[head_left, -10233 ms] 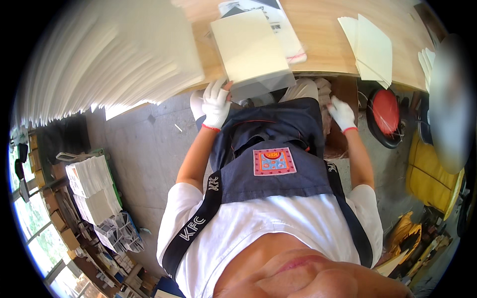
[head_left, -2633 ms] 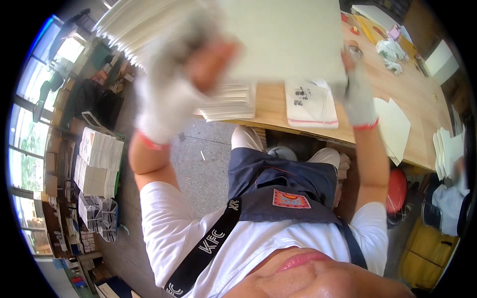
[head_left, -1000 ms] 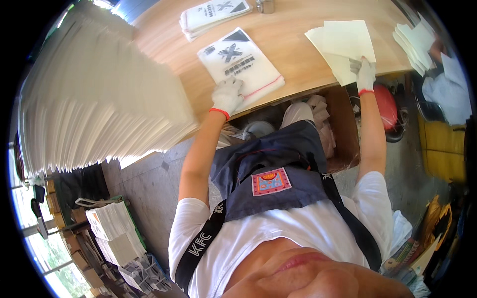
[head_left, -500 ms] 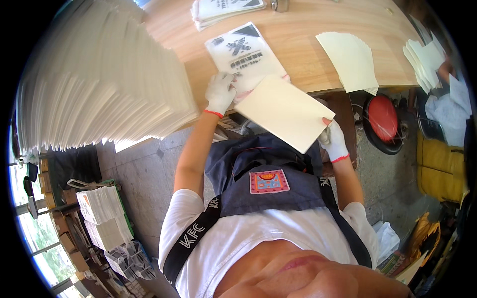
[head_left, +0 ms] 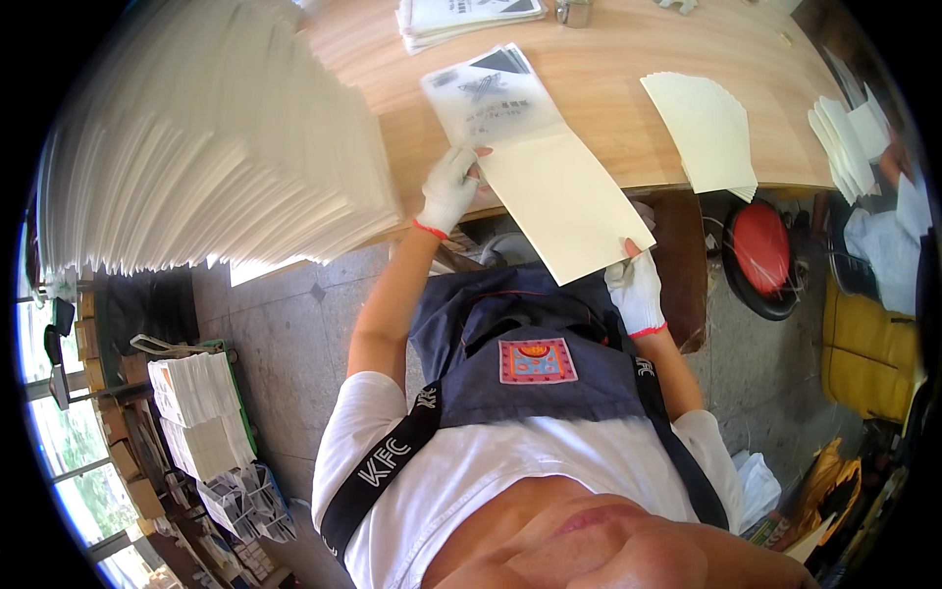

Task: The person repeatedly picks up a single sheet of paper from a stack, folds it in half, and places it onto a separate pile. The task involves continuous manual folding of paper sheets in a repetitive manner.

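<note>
A cream paper pad slants over the table's near edge, its near end above my lap. My right hand, in a white glove with a red cuff, pinches the pad's near right corner, thumb on top. Its far end meets the mouth of a translucent plastic bag with dark print, lying flat on the wooden table. How deep the pad sits in the bag is hard to see. My left hand, gloved alike, is closed on the bag's left edge near its mouth, beside the pad.
A tall stack of white paper leans at the left. Printed bags and a small metal container lie farther back. Right of the pad are fanned cream sheets. Another person's hand is near folded sheets; a red-seated stool stands below.
My right hand has swung the pad into line with the bag and brought its far end to the mouth. My left hand stays by the bag's edge.
</note>
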A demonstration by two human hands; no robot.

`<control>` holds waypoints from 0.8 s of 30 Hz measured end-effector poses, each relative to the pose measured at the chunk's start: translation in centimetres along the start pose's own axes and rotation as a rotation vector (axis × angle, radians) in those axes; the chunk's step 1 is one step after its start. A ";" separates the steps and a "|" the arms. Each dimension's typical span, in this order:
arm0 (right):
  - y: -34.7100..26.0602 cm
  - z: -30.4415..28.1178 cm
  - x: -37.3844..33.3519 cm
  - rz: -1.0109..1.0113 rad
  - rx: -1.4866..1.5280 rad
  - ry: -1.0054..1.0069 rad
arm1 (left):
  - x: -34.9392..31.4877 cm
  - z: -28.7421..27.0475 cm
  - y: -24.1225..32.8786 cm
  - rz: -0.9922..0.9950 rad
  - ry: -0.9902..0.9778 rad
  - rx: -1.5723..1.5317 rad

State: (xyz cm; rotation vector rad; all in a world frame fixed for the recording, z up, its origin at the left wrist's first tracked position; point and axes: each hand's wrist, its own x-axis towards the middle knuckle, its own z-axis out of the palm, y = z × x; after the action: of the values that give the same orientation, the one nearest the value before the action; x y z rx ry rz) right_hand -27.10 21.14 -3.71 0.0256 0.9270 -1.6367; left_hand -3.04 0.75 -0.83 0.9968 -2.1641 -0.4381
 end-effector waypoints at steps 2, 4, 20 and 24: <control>0.0 0.7 -0.1 -0.023 0.003 0.078 | -1.7 1.1 0.1 0.017 0.139 -0.018; -0.5 2.1 -1.0 -0.051 0.002 0.161 | -3.4 3.1 2.4 -0.182 0.340 -0.217; 5.1 -0.6 4.1 0.050 -0.103 -0.045 | -9.4 14.0 6.7 -1.056 0.081 -1.188; 6.6 3.2 8.0 0.083 0.429 -0.221 | -10.8 14.7 5.3 -0.984 0.080 -1.207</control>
State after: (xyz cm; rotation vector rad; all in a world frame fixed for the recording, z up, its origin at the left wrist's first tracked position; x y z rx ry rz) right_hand -22.58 12.86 -8.98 0.1713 0.3920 -1.6940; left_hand -11.43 12.60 -13.07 1.1541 -0.8012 -1.8033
